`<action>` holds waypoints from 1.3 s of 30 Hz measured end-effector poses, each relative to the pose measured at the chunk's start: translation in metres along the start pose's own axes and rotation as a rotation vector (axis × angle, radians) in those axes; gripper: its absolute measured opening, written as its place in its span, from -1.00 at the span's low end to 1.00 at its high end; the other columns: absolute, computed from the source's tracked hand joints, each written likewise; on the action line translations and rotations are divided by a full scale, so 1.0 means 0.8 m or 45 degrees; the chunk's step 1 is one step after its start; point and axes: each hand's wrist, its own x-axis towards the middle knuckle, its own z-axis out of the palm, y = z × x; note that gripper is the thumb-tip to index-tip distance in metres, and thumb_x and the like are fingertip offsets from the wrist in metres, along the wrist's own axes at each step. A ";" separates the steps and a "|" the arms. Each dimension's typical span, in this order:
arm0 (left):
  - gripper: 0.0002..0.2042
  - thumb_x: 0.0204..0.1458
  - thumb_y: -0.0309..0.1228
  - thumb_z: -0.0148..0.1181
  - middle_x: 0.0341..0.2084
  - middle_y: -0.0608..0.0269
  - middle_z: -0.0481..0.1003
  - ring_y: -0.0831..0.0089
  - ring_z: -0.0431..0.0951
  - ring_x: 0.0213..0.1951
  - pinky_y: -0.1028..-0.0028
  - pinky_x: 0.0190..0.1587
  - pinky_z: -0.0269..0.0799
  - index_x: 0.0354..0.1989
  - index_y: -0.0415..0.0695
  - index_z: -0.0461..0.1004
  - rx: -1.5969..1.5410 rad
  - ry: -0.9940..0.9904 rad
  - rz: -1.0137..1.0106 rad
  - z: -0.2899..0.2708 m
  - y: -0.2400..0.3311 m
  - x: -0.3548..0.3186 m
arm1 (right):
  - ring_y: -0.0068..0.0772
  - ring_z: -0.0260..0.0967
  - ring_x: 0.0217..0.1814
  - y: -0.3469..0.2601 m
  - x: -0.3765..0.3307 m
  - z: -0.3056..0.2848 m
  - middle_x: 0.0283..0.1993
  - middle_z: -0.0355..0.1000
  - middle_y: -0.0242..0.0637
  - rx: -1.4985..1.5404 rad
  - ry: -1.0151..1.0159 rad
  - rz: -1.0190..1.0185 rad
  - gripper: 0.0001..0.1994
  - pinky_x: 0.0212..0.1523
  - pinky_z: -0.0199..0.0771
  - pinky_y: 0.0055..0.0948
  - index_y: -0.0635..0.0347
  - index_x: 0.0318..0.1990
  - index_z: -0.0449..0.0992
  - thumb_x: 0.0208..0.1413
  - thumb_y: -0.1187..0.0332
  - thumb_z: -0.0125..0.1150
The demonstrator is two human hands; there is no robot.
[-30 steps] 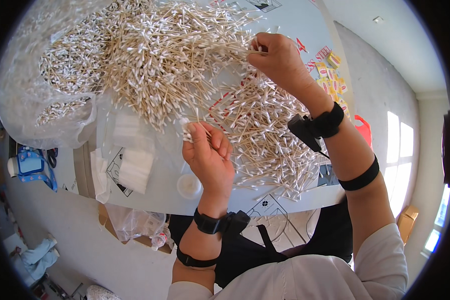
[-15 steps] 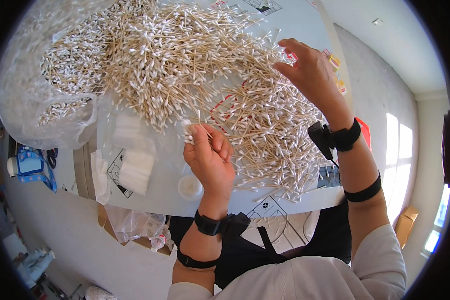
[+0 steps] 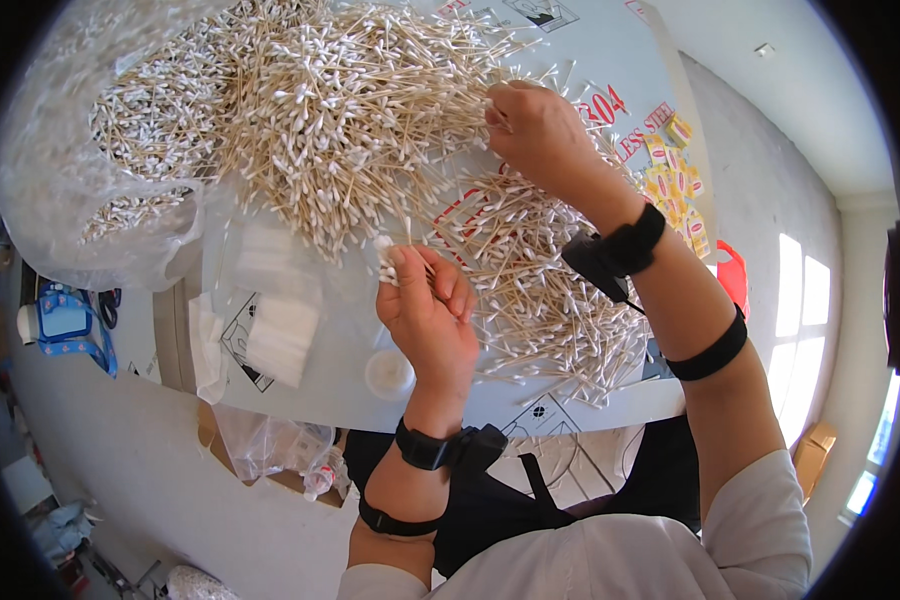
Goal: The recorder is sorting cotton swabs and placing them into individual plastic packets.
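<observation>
A big heap of wooden cotton swabs (image 3: 320,110) covers the table (image 3: 570,60), spreading into a flatter scatter of swabs (image 3: 550,290) toward the near right. My left hand (image 3: 430,305) is raised over the table's near edge, fingers curled around a small bunch of swabs (image 3: 388,262) standing upright in its grip. My right hand (image 3: 535,130) reaches farther out and pinches at swabs on the right flank of the heap. Both wrists wear black bands with small devices.
A clear plastic bag (image 3: 80,200) full of swabs bulges at the left. White packets (image 3: 275,325) and a small round lid (image 3: 390,373) lie near the front edge. A blue-and-white item (image 3: 65,315) sits far left; another clear bag (image 3: 270,445) hangs below the table.
My right hand swung right and back, then returned left onto the heap's flank. The left hand stayed in place holding its bunch.
</observation>
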 end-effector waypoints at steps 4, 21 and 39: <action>-0.68 0.21 -0.10 -0.06 -0.72 0.43 0.17 0.66 0.13 -0.71 0.64 -0.69 0.04 -0.44 -0.08 0.29 -0.001 0.003 0.024 -0.001 0.000 0.000 | -0.10 0.38 -0.42 -0.009 -0.028 -0.049 -0.49 0.39 -0.11 0.067 -0.115 0.024 -0.87 -0.34 0.39 -0.30 0.28 -0.45 0.39 -0.20 0.47 0.17; -0.69 0.22 -0.10 -0.07 -0.72 0.43 0.17 0.66 0.12 -0.71 0.64 -0.69 0.03 -0.43 -0.07 0.30 -0.042 -0.011 0.011 -0.003 -0.001 0.001 | 0.01 0.41 -0.13 -0.068 0.051 0.039 -0.30 0.48 -0.08 -0.142 -0.159 -0.045 -0.58 -0.15 0.43 -0.16 0.29 -0.21 0.42 -0.19 0.20 0.31; -0.66 0.21 -0.09 -0.05 -0.70 0.41 0.19 0.66 0.14 -0.70 0.65 -0.69 0.03 -0.47 -0.10 0.23 0.001 0.049 0.007 0.001 -0.003 0.000 | -0.66 0.19 -0.55 0.023 -0.032 -0.045 -0.64 0.27 -0.40 0.433 -0.084 0.162 -0.81 -0.50 0.24 -0.55 0.37 -0.45 0.42 -0.14 0.41 0.26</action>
